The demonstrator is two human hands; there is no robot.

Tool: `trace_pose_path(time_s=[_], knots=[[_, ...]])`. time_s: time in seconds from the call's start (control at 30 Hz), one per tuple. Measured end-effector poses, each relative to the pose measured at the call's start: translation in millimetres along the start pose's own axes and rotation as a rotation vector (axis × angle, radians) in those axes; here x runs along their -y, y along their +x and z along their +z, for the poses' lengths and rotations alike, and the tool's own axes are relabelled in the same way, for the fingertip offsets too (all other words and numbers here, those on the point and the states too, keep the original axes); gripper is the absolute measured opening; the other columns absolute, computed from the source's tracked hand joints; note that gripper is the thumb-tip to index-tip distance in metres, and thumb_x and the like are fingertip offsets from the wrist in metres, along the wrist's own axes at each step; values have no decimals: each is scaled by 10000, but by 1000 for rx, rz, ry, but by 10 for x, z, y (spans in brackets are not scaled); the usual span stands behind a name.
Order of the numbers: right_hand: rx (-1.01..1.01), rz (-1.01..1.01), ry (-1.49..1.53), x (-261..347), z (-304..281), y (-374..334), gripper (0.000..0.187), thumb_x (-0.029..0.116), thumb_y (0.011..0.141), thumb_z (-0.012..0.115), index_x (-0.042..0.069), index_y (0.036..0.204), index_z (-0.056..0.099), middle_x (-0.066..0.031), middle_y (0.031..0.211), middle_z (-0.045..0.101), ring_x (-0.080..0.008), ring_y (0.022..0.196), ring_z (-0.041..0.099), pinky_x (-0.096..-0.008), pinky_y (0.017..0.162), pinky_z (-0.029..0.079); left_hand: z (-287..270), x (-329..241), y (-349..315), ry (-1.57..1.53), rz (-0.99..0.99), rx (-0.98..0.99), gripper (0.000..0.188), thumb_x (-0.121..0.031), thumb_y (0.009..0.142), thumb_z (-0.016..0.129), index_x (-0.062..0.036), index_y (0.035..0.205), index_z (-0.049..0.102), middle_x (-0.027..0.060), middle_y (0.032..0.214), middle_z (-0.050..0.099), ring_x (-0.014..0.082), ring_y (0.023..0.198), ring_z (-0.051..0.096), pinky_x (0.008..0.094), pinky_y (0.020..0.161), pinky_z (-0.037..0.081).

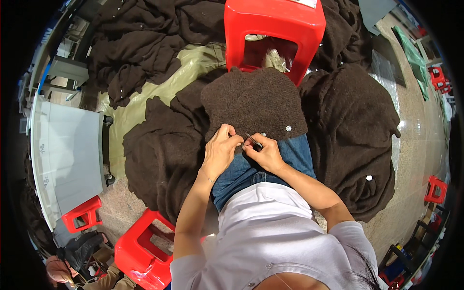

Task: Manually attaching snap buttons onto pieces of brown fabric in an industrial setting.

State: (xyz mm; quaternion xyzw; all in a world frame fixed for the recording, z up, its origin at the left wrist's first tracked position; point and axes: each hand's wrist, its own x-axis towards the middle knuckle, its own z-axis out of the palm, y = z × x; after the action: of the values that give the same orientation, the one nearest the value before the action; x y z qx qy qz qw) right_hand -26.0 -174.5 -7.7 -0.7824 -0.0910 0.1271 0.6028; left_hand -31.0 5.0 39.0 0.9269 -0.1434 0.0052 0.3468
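Note:
A dark brown knit garment [256, 99] lies spread over my lap, its near edge across my jeans [295, 154]. My left hand [221, 151] pinches that near edge between thumb and fingertips. Close beside it, my right hand [265, 153] is closed around small thread snips [257, 144], dark-handled, with a pointed metal tip at the edge. The two hands nearly meet there, and the fingers hide what lies between them. A shiny round button [288, 128] sits on the knit to the right, with another partly visible near my right hand.
Brown knit heaps lie at left [162, 154] and right [353, 135]. A red stool [309, 34] stands ahead, over yellowish plastic sheeting [140, 104]. Another red stool [130, 251] is at lower left. A grey-white wheeled bin [72, 150] stands left. A person's clothing [113, 280] shows at lower left.

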Motion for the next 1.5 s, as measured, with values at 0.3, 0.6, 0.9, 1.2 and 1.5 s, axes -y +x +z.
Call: trace_pose_path(time_s=[0.3, 0.6, 0.9, 1.2, 1.5], knots=[[-44, 87, 243, 47, -57, -96, 252, 269, 916, 669, 22, 956, 647, -2, 687, 573, -60, 644, 540, -228, 577, 446, 64, -181, -255, -149, 19, -248, 83, 69, 838, 624, 7, 893, 628, 126, 978, 623, 232, 828, 658, 307, 652, 520], [259, 554, 564, 454, -178, -310, 506, 472, 1012, 448, 48, 801, 629, 65, 534, 356, -27, 437, 239, -220, 397, 159, 415, -167, -516, -898, -315, -353, 40, 22, 969, 531, 21, 1007, 545, 195, 1215, 610, 164, 1024, 620, 302, 879, 556], [259, 545, 285, 368, -106, -283, 547, 455, 1008, 468, 24, 728, 654, 74, 488, 333, -40, 437, 238, -258, 419, 173, 485, -189, -551, -938, -317, -403, 48, -7, 978, 538, -6, 1026, 544, 203, 1231, 613, 167, 1045, 610, 299, 889, 526], [215, 442, 109, 265, -65, -268, 562, 459, 963, 527, 4, 676, 692, -64, 512, 526, -133, 522, 490, -333, 523, 385, 467, -157, -538, -1015, -334, -355, 21, -8, 972, 546, -15, 992, 547, 215, 1253, 601, 175, 1077, 604, 303, 892, 526], [191, 363, 89, 270, -89, -276, 534, 425, 986, 539, 17, 671, 680, 17, 478, 420, -70, 466, 356, -295, 443, 275, 468, -138, -548, -1036, -352, -328, 29, 4, 967, 542, -21, 979, 551, 214, 1264, 594, 221, 1148, 594, 333, 921, 529]])
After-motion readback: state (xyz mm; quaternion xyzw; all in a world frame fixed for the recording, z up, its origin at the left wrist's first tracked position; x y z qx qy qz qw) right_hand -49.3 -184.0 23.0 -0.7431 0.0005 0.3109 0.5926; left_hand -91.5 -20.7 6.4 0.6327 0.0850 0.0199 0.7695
